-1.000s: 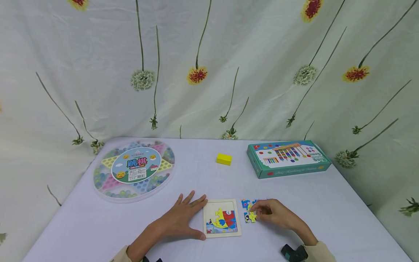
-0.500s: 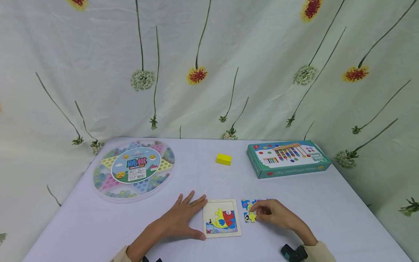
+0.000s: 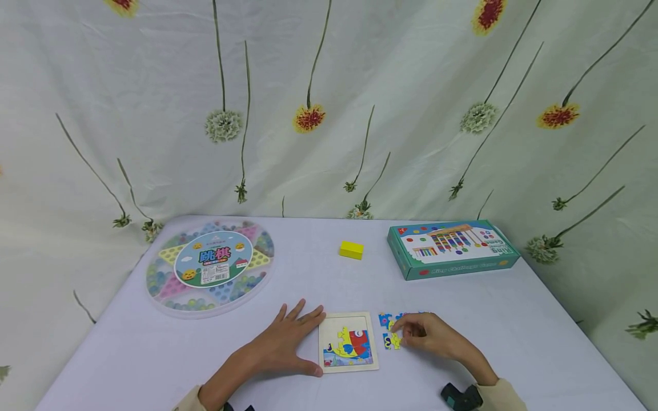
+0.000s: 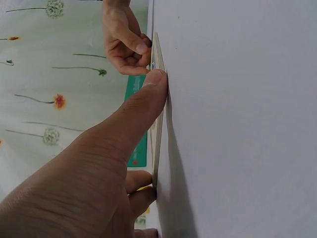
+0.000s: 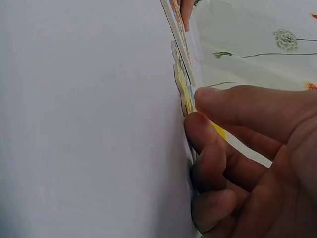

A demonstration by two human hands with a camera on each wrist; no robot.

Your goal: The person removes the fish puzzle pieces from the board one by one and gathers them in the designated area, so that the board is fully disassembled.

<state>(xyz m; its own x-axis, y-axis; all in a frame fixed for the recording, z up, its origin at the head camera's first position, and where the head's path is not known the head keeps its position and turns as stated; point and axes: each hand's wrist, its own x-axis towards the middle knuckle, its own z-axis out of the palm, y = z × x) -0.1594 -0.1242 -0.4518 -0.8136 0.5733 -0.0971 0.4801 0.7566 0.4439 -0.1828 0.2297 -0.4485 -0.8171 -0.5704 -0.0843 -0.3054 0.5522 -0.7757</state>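
Observation:
My left hand (image 3: 285,345) lies spread on the table, its index fingertip and thumb against the left side of a square wooden puzzle tray (image 3: 347,317). Fitted puzzle pieces in red, yellow and blue fill the lower part of the tray. To its right, my right hand (image 3: 432,339) bends its fingers over a group of loose puzzle pieces (image 3: 385,321). Thumb and index finger pinch at a yellow puzzle piece (image 5: 187,101) in the right wrist view; the hand hides several others. In the left wrist view, my left thumb (image 4: 143,99) presses the tray edge.
A round Chinese checkers set (image 3: 213,268) with marbles lies at the back left. Beyond the tray is a yellow block (image 3: 352,250). A green game box (image 3: 454,249) sits at the back right, before a flowered cloth backdrop (image 3: 411,68).
My right fingertips have shifted very slightly left over the loose pieces. My left hand and the tray stay where they were.

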